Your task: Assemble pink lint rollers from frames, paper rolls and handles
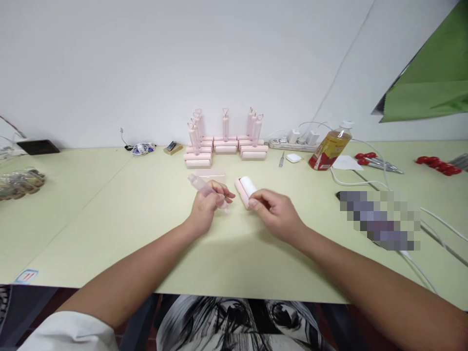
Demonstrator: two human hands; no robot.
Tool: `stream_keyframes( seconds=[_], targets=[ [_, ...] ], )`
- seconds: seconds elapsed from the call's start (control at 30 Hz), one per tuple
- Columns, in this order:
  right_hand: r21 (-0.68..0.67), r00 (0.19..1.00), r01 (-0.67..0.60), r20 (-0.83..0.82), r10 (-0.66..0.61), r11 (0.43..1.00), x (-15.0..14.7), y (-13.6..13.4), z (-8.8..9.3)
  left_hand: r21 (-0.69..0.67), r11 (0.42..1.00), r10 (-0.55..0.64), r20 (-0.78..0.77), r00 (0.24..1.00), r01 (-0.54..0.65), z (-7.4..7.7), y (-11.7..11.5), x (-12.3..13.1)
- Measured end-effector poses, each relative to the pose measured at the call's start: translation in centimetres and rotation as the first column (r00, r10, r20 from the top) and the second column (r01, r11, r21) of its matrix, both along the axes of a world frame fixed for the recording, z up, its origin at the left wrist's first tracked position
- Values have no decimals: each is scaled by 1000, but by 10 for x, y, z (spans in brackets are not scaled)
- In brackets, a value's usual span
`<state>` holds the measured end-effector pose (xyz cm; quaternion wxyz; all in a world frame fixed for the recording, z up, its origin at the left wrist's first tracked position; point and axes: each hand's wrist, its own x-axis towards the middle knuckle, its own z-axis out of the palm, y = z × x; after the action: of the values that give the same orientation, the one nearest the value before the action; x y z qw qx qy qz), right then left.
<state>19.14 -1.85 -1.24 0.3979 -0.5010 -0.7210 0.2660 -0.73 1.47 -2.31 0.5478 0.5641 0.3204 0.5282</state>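
My left hand (206, 207) is closed around a translucent pink tube (198, 183), which tilts up toward the back left. With thumb and fingertips, my right hand (276, 213) pinches the near end of a pink holder (241, 191) with a white roll (248, 185) in it. The holder lies slantwise in front of me. Just behind my left hand, a clear pinkish cover piece (208, 174) rests on the table. Further back, several pink holders (198, 160) sit in a U shape, with translucent tubes (225, 127) with loops on top standing upright on them.
A leaning drink bottle (331, 147), a power strip (292, 145), a small blade tool (281, 159) and red-handled tools (378, 162) lie to the right. White cables run past a blurred dark object (376, 222). A coiled cable (140, 149) lies back left.
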Motion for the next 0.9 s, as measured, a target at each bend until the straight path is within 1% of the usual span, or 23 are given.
stream_keyframes(
  seconds=[0.03,0.07,0.1,0.13,0.17,0.23,0.27,0.33,0.4,0.43,0.47,0.5,0.57,0.6,0.63,0.7,0.8,0.9],
  targets=[
    [110,992,86,81,-95,990,4,7,-2,-32,998,55,-36,998,-56,1,4,-3],
    [157,977,136,142,-158,978,8,15,-4,-55,993,101,-113,988,-108,2,8,-6],
    [151,963,166,189,-193,975,11,23,-7,-54,987,135,-217,967,-150,3,11,-9],
    [101,953,182,229,-201,978,12,31,-11,-31,984,154,-327,932,-173,3,13,-12],
    [23,947,187,260,-187,982,13,37,-15,8,985,158,-427,890,-171,3,14,-14],
    [-130,949,189,278,-147,973,12,45,-21,93,990,138,-572,808,-103,2,15,-16],
    [-189,954,193,267,-139,963,11,47,-22,127,990,123,-614,780,-56,2,15,-17],
    [-241,962,213,221,-160,947,11,46,-22,177,984,101,-652,751,22,1,14,-17],
    [-253,975,215,102,-195,943,12,41,-17,227,970,89,-654,751,83,0,12,-17],
    [-270,979,193,-5,-201,943,14,37,-13,255,961,87,-648,756,109,0,11,-18],
    [-301,970,140,-149,-191,943,15,34,-8,283,950,85,-640,763,132,0,10,-18],
    [-337,935,57,-312,-169,940,16,31,-3,306,939,79,-632,771,155,-1,9,-19],
    [-370,795,-155,-597,-107,916,17,25,7,335,920,51,-618,784,205,-1,6,-20],
    [-359,722,-249,-687,-74,900,17,22,11,344,909,30,-614,789,233,-1,4,-21],
    [-339,665,-323,-746,-43,883,17,19,15,353,898,10,-612,791,262,-1,2,-21],
    [-311,603,-407,-798,-3,859,16,15,18,368,876,-22,-616,787,312,-1,-1,-21],
    [-314,589,-431,-808,0,846,14,12,17,365,861,-58,-621,782,354,-1,-4,-20],
    [-341,606,-411,-795,-26,845,14,12,13,319,872,-128,-584,802,372,-3,-4,-20]
  ],
)
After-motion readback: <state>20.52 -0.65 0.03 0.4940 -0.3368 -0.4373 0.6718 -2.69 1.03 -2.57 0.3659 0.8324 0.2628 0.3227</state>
